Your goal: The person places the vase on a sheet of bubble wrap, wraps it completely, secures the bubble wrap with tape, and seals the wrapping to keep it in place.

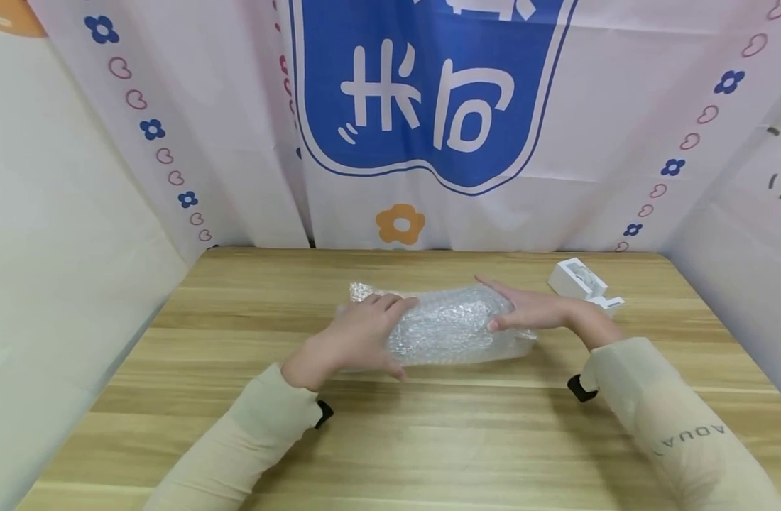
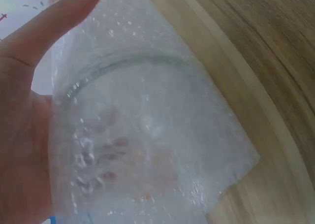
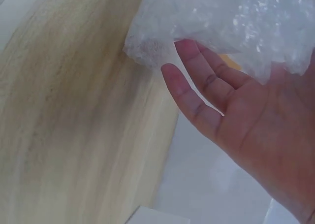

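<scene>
A long bundle of clear bubble wrap (image 1: 454,326) lies crosswise over the middle of the table. My left hand (image 1: 361,333) holds its left part, thumb at the near side and fingers over the far side. At the right end, my right hand (image 1: 534,310) spans the bundle with the thumb in front. In the left wrist view, a curved greenish rim shows through the bubble wrap (image 2: 147,135), and fingers of the left hand (image 2: 24,135) appear blurred behind it. The right wrist view has the right hand (image 3: 246,106) with fingers fairly straight, some fingertips meeting the wrap (image 3: 211,17).
A small white box (image 1: 566,280) with a cut-out window stands at the back right, and another white piece (image 1: 613,305) lies beside it, partly behind the right wrist. A printed curtain (image 1: 250,177) hangs behind the wooden table (image 1: 429,440).
</scene>
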The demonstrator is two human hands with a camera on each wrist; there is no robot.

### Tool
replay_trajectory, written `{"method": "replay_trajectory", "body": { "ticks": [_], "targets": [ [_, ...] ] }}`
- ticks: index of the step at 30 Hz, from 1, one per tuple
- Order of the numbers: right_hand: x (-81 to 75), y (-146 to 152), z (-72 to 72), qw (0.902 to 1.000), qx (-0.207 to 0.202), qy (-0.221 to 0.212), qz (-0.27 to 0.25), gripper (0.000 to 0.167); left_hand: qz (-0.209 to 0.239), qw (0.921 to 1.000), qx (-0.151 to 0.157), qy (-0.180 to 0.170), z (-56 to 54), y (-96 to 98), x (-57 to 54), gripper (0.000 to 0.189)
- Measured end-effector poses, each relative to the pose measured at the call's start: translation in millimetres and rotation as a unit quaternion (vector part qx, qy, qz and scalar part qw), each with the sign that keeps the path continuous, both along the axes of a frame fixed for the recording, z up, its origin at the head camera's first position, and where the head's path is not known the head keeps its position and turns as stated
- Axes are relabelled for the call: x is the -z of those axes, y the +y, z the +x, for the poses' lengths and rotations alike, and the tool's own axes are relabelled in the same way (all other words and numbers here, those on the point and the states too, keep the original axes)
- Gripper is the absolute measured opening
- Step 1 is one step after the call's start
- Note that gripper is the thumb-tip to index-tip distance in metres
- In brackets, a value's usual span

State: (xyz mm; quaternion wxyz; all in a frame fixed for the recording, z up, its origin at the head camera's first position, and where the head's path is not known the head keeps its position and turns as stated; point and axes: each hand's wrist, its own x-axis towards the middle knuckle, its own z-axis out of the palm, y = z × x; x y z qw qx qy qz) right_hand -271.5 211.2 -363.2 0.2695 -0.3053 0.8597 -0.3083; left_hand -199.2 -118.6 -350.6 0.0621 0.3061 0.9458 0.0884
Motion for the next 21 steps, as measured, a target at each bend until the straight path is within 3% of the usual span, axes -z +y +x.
{"method": "replay_trajectory", "body": {
  "ticks": [4, 7, 12, 15, 17, 21],
  "targets": [
    [-2.3, 3, 4.5, 0.9997, 0.014, 0.016, -0.01, 0.102, 0.005, 1.0, 0.006, 0.001, -2.9, -1.2, 2.4, 0.119],
    [-2.3, 3, 9.4, 0.9976, 0.018, 0.062, -0.025, 0.096, 0.021, 0.9996, 0.017, -0.013, -6.4, -4.9, 4.7, 0.12],
    [0.5, 1, 21.5, 0.9843, 0.013, 0.174, -0.029, 0.084, 0.092, 0.994, 0.049, -0.032, -17.6, -15.9, 13.2, 0.113],
    [3.7, 0, 27.3, 0.9804, 0.001, 0.196, -0.022, 0.078, 0.139, 0.9875, 0.043, -0.06, -21.6, -21.8, 18.2, 0.109],
    [6.1, 0, 29.1, 0.9817, -0.002, 0.189, -0.026, 0.086, 0.166, 0.9823, 0.028, -0.082, -22.1, -24.2, 19.8, 0.106],
    [10.9, 0, 28.0, 0.9845, 0.006, 0.172, -0.033, 0.121, 0.184, 0.9784, 0.011, -0.094, -22.2, -25.4, 20.8, 0.099]
  ]
}}
